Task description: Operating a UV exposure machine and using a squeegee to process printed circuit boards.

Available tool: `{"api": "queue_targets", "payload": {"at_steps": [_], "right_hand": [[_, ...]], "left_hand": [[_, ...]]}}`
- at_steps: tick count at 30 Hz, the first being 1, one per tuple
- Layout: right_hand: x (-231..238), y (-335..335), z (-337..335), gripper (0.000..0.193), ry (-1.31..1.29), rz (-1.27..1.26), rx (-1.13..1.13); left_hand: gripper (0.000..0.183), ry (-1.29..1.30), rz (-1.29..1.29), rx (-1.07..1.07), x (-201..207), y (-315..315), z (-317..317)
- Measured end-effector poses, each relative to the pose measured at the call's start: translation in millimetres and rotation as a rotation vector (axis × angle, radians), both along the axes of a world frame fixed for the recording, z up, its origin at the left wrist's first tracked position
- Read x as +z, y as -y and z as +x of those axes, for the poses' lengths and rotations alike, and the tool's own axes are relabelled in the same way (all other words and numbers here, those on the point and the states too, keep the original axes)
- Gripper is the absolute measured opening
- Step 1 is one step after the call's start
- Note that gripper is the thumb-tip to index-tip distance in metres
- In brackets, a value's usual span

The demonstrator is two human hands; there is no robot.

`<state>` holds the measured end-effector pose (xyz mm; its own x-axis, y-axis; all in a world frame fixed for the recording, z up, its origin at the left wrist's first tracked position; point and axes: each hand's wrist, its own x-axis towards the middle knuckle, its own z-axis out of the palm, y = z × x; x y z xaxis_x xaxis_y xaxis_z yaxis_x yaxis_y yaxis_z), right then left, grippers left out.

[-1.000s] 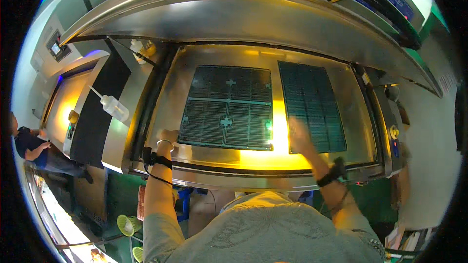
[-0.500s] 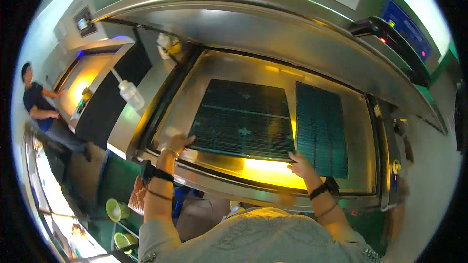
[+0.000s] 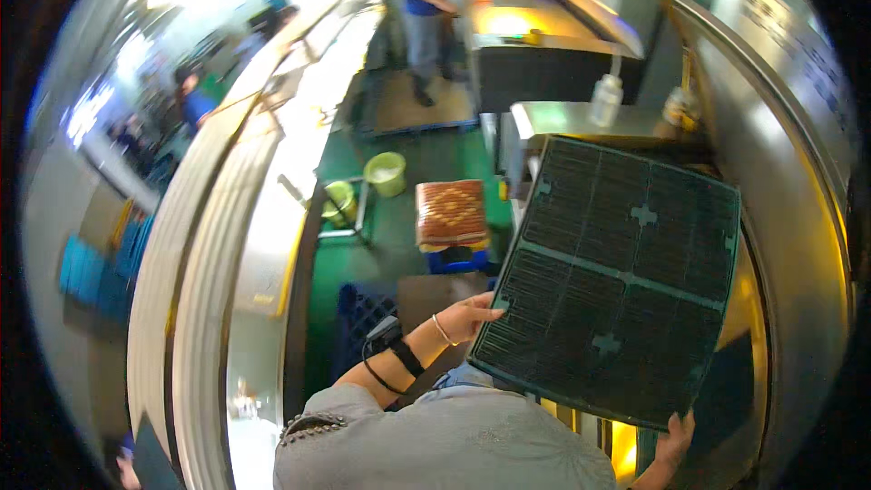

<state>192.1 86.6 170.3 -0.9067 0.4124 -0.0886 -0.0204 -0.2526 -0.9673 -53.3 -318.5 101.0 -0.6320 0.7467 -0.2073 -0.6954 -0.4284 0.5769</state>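
A thin, dark green circuit board panel, covered with fine lines and cross-shaped marks, is held up in front of me, tilted. My left hand grips its left edge, thumb on the face and fingers behind it. At the lower right corner, my right hand is closed on the edge; part of that arm is cut off by the frame. Behind the panel lies the metal-framed machine bed with yellow light showing below. A second dark panel lies there, mostly hidden.
A raised metal lid stands to the right. Ahead, a steel counter carries a white squeeze bottle. A stool with a patterned cushion and a green bucket stand on the floor. A person works at another lit table. A long bright bench runs along the left.
My view has turned left, away from the machine bed. The panel has been lifted off the bed and carried round with both hands still on it.
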Motion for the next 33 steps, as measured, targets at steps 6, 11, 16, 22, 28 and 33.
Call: {"api": "queue_targets", "payload": {"at_steps": [6,11,16,22,28,33], "right_hand": [[1.0,28.3,-78.3,0.06,-0.073,0.056,0.136],[-17.4,42.4,-68.1,0.044,0.036,0.027,0.123],[-21.0,63.5,-77.8,0.041,0.026,0.028,0.138],[-23.2,102.9,-117.1,0.04,0.033,0.034,0.229],[-34.6,139.9,-147.4,0.037,0.163,0.105,0.249],[-61.6,154.4,-145.5,0.036,0.292,0.172,0.241]], "left_hand": [[0.038,-0.084,0.055,0.558,-10.9,117.3,80.5],[0.04,-0.084,-0.085,1.091,-17.7,198.6,116.1],[0.034,-0.064,-0.072,1.424,-27.3,284.9,99.0],[0.028,0.028,-0.077,1.716,-9.2,385.7,71.5],[0.052,0.329,-0.869,1.873,-18.0,518.2,37.8],[0.07,-0.036,-2.622,0.97,-31.5,511.6,-2.5]]}}
